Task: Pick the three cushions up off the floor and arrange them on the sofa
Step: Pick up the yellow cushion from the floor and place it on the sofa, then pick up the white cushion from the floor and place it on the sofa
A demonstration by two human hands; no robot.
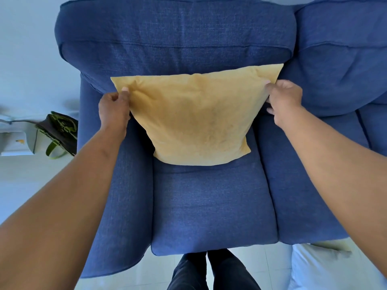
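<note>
A yellow cushion (194, 118) leans upright against the backrest of the blue sofa (209, 206), its lower edge resting on the leftmost seat. My left hand (114, 109) pinches its upper left corner between thumb and fingers. My right hand (283, 101) grips its upper right corner, with some fingers tucked behind the edge. A white cushion (326, 266) lies on the floor at the bottom right, partly cut off by the frame, with a bit of yellow fabric showing on top of it.
The sofa's left armrest (117, 216) runs beside my left arm. A dark bag with green straps (58, 132) sits on the floor left of the sofa, by a white box (14, 143). My legs (209, 271) stand on pale tiles before the seat.
</note>
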